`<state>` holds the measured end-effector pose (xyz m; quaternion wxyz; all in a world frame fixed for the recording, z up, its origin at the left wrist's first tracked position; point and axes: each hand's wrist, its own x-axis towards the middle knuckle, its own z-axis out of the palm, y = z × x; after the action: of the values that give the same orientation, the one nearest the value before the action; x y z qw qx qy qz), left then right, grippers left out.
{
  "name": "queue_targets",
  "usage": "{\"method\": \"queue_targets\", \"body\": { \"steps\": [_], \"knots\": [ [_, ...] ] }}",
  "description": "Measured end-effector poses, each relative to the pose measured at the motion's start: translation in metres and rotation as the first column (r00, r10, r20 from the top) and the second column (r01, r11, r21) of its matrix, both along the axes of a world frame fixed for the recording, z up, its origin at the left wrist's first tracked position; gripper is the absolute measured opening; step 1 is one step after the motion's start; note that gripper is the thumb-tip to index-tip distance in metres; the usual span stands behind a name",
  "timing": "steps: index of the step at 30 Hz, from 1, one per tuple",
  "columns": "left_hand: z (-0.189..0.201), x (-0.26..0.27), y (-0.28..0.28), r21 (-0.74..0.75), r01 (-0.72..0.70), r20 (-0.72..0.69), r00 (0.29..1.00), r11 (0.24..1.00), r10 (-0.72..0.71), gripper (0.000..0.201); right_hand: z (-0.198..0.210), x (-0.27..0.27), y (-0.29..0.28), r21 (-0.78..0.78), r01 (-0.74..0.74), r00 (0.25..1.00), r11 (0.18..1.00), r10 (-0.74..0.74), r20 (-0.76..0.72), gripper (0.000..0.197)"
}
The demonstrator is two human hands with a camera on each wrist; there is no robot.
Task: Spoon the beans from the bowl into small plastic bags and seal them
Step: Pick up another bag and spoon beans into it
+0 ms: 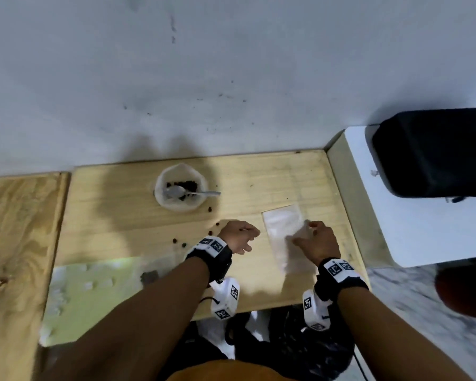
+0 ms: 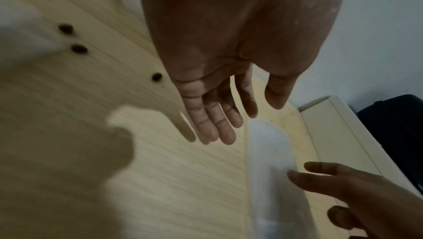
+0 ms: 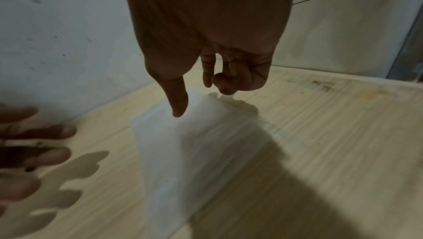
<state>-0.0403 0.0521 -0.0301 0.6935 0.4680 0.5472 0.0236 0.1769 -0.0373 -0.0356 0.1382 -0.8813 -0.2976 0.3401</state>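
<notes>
A white bowl [image 1: 176, 207] stands at the back of the wooden table [image 1: 116, 215], holding dark beans [image 1: 187, 185] and a metal spoon [image 1: 176, 191]. A flat stack of small clear plastic bags [image 1: 279, 229] [image 2: 270, 152] [image 3: 183, 152] lies right of centre. My left hand [image 1: 241, 236] [image 2: 217, 98] hovers just left of the bags, its fingers straight, holding nothing. My right hand [image 1: 315, 239] [image 3: 206, 61] is over the bags' right edge, thumb pointing down at them, fingers loosely curled. I cannot tell whether it touches them.
Loose beans [image 1: 210, 233] [image 2: 79, 48] lie scattered on the wood left of my left hand. A pale green sheet [image 1: 94, 287] with a small dark filled bag [image 1: 149, 276] lies front left. A black case [image 1: 434, 152] sits on a white surface to the right.
</notes>
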Motion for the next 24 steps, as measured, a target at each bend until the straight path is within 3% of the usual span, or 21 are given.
{"method": "queue_targets", "body": {
  "steps": [3, 6, 12, 16, 21, 24],
  "knots": [
    [-0.004, 0.032, -0.006, -0.037, -0.089, -0.001, 0.996, 0.995, 0.089, 0.003, -0.007, 0.008, -0.002, -0.087, -0.070, 0.998, 0.994, 0.070, 0.002, 0.096],
    [-0.010, 0.051, -0.013, -0.019, -0.130, -0.043, 0.991, 0.991, 0.129, 0.006, -0.012, 0.010, -0.001, -0.099, -0.133, 0.991, 0.986, 0.134, 0.007, 0.097],
    [-0.017, 0.063, -0.013, -0.100, -0.235, -0.020, 0.972, 0.967, 0.234, 0.007, -0.016, 0.016, -0.001, -0.001, -0.033, 0.993, 0.999, 0.033, -0.110, 0.057],
    [-0.019, 0.062, -0.011, -0.108, -0.246, -0.017, 0.969, 0.963, 0.246, 0.009, -0.014, 0.021, -0.002, 0.081, 0.021, 0.997, 0.996, -0.015, -0.070, 0.022],
    [-0.016, 0.062, -0.012, -0.087, -0.220, -0.012, 0.976, 0.972, 0.220, 0.013, -0.014, 0.027, -0.008, 0.189, 0.085, 0.995, 0.978, -0.073, -0.069, 0.021],
    [-0.013, 0.061, -0.013, 0.001, -0.171, -0.012, 0.985, 0.985, 0.171, 0.019, -0.009, 0.031, -0.009, 0.306, 0.160, 0.965, 0.939, -0.084, -0.248, 0.026]
  ]
}}
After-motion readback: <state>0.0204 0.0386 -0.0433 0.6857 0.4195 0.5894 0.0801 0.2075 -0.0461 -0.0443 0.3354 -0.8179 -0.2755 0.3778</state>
